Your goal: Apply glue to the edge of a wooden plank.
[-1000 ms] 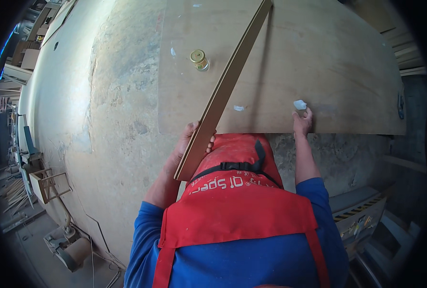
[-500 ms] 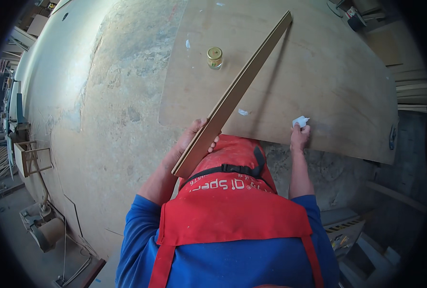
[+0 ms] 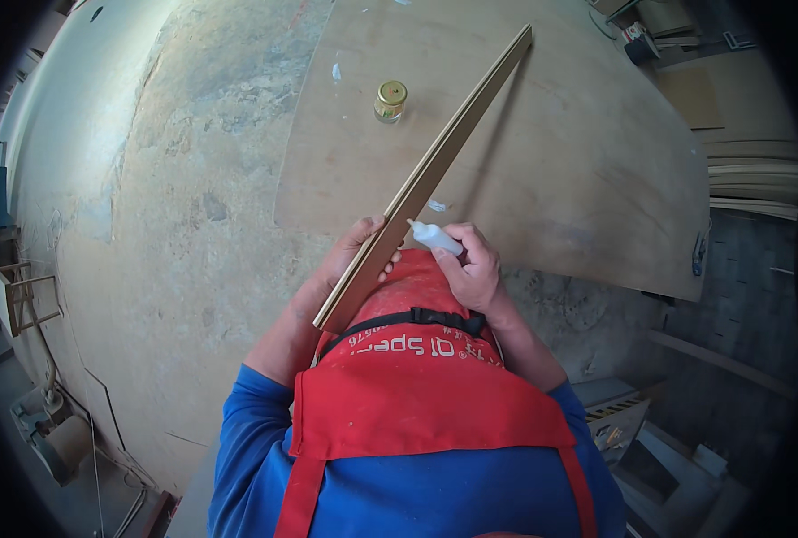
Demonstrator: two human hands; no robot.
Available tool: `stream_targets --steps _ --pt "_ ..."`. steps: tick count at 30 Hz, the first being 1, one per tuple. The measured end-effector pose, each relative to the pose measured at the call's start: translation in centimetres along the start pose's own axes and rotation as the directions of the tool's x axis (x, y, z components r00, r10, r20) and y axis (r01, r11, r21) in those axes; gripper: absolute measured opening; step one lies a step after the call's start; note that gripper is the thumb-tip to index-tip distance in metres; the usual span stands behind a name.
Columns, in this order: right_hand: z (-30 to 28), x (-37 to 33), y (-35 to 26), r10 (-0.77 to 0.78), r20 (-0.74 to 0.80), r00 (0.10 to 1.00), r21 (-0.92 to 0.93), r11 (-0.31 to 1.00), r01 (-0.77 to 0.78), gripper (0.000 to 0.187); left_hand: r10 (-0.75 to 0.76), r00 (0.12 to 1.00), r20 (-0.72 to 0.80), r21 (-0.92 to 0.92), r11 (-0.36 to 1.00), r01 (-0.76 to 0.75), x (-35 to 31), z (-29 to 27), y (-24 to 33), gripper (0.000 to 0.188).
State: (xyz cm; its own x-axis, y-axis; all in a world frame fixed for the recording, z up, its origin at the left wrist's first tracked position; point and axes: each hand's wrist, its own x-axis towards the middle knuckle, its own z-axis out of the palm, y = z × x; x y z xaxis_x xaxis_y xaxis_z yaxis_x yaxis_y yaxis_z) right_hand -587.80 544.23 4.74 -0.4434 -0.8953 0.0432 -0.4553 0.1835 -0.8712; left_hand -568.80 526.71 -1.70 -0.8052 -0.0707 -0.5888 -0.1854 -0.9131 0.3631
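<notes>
A person in a red apron leans over a plywood sheet (image 3: pixel 578 161), the left hand (image 3: pixel 356 254) clamped around the near end of a long wooden strip (image 3: pixel 426 179) that lies slanting across the sheet. The right hand (image 3: pixel 472 267), which a moment ago rested out on the sheet's near edge, has come in and now grips a small white glue bottle (image 3: pixel 435 236), its tip touching the strip's edge. A small gold-lidded jar (image 3: pixel 390 100) stands on the sheet, left of the strip.
</notes>
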Motion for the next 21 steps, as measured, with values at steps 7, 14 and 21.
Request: stream_targets --steps 7,14,21 --pt "1.7 0.7 -1.9 -0.136 0.061 0.989 -0.116 0.983 0.142 0.024 -0.014 0.997 -0.075 0.025 1.0 0.015 -0.5 0.5 0.5 0.055" --pt "1.7 0.8 -3.0 -0.169 0.05 0.984 -0.197 0.965 0.176 0.023 -0.005 0.996 -0.095 0.007 1.0 0.006 -0.8 0.7 0.5 0.049" --pt "1.2 1.4 -5.0 -0.269 0.049 0.962 -0.272 0.923 0.272 0.025 0.012 0.993 -0.118 0.028 1.0 -0.009 -1.0 0.8 0.6 0.046"
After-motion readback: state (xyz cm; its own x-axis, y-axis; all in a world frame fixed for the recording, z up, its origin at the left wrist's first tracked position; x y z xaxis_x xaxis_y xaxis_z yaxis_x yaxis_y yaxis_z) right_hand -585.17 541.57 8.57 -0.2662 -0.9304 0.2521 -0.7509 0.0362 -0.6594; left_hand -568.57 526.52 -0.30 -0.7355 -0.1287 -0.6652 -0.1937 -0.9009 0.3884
